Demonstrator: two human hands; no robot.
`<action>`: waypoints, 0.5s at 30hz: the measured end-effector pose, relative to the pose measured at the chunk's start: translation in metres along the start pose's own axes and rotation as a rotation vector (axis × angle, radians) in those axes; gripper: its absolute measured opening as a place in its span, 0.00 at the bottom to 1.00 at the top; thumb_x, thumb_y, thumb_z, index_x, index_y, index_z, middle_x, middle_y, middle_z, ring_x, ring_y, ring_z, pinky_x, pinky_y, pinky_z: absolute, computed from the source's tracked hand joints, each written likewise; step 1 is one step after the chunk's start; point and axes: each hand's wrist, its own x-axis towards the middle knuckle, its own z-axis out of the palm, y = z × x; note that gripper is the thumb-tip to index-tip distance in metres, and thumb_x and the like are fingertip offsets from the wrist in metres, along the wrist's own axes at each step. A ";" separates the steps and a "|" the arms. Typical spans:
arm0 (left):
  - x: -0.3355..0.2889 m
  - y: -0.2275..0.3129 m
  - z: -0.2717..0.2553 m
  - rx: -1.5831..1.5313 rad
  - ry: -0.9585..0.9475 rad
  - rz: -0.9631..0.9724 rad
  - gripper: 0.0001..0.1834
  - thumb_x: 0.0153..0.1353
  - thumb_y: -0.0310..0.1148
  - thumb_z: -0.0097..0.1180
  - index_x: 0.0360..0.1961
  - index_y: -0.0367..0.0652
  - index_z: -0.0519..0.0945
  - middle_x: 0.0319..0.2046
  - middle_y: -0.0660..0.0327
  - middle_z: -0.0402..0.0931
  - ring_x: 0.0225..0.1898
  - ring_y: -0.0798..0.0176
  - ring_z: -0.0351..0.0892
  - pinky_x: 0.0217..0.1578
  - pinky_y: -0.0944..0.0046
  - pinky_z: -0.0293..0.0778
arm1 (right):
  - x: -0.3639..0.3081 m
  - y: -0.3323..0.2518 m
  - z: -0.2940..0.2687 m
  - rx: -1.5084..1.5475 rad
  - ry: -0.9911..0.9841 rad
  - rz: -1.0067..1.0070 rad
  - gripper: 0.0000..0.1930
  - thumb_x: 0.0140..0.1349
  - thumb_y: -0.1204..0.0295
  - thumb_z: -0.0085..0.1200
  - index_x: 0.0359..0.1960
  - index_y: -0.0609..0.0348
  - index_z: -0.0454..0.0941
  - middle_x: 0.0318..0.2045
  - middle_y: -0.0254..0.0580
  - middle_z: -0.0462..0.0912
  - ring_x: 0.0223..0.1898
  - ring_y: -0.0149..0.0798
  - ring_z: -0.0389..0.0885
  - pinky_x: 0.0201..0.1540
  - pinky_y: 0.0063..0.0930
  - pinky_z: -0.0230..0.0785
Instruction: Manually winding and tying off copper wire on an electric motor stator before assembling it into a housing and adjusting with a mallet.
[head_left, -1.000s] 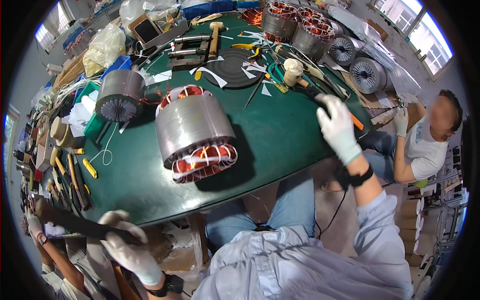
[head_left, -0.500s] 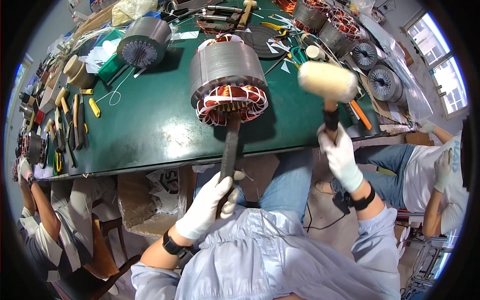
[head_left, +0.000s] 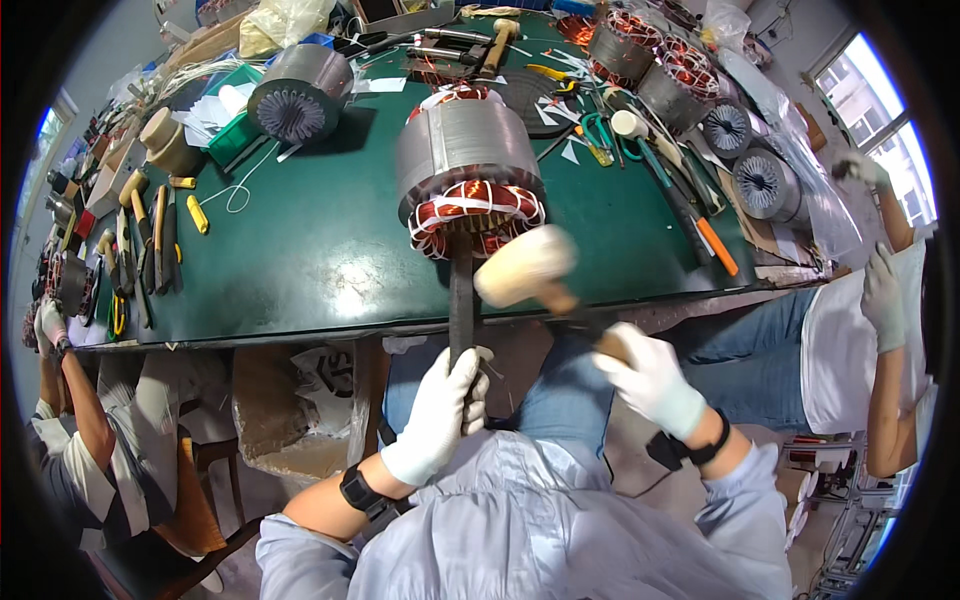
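A motor stator (head_left: 468, 150) lies on its side in the middle of the green table (head_left: 330, 220). Its copper winding (head_left: 480, 208), laced with white cord, faces me. My left hand (head_left: 442, 405), in a white glove, is closed round a dark flat bar (head_left: 461, 300); the bar's far end reaches the inner edge of the winding. My right hand (head_left: 652, 378), also gloved, grips a mallet (head_left: 527, 266) by its dark-wrapped handle. The pale mallet head is blurred by motion and hangs beside the bar, just in front of the winding. Whether it touches the bar I cannot tell.
Another stator core (head_left: 300, 95) stands at the back left beside a green bin (head_left: 235, 135). Hand tools (head_left: 150, 240) lie along the left, pliers and an orange-handled tool (head_left: 717, 247) at right. Wound stators (head_left: 675, 90) fill the back right. Other people work at both sides.
The mallet has swung down and left from above the table's right part to beside the bar. My right hand came lower. The stator sits slightly further right in view, with the bar more upright.
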 end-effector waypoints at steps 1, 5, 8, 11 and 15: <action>-0.003 0.003 -0.001 0.020 0.035 0.054 0.17 0.74 0.49 0.49 0.51 0.47 0.70 0.24 0.70 0.64 0.16 0.77 0.53 0.17 0.73 0.53 | 0.008 -0.032 -0.023 0.330 0.061 0.692 0.10 0.58 0.77 0.56 0.42 0.56 0.79 0.35 0.52 0.77 0.28 0.50 0.79 0.30 0.37 0.74; 0.004 -0.005 -0.005 0.106 0.098 0.141 0.16 0.74 0.48 0.50 0.51 0.47 0.70 0.24 0.70 0.64 0.16 0.77 0.55 0.15 0.72 0.53 | 0.008 -0.047 -0.052 1.300 0.933 0.170 0.08 0.68 0.69 0.54 0.32 0.54 0.70 0.25 0.36 0.75 0.20 0.31 0.71 0.21 0.20 0.66; 0.006 -0.010 0.009 0.148 0.097 0.153 0.17 0.74 0.49 0.51 0.51 0.47 0.70 0.24 0.70 0.64 0.16 0.77 0.56 0.15 0.72 0.53 | -0.057 -0.009 0.083 1.359 0.604 0.425 0.09 0.69 0.63 0.53 0.40 0.54 0.72 0.27 0.41 0.74 0.24 0.38 0.72 0.27 0.38 0.68; -0.003 -0.014 0.004 0.112 0.179 0.139 0.19 0.73 0.50 0.52 0.51 0.47 0.70 0.24 0.70 0.64 0.16 0.77 0.57 0.15 0.72 0.53 | -0.025 -0.030 0.054 1.279 0.702 0.470 0.09 0.70 0.63 0.51 0.39 0.55 0.73 0.26 0.39 0.72 0.23 0.34 0.70 0.25 0.34 0.66; -0.003 -0.014 -0.003 0.026 0.192 0.148 0.19 0.73 0.51 0.52 0.51 0.48 0.70 0.24 0.70 0.63 0.16 0.77 0.55 0.16 0.73 0.53 | -0.032 -0.045 -0.013 1.085 0.873 0.563 0.11 0.74 0.64 0.45 0.35 0.56 0.74 0.23 0.33 0.69 0.20 0.26 0.66 0.20 0.24 0.63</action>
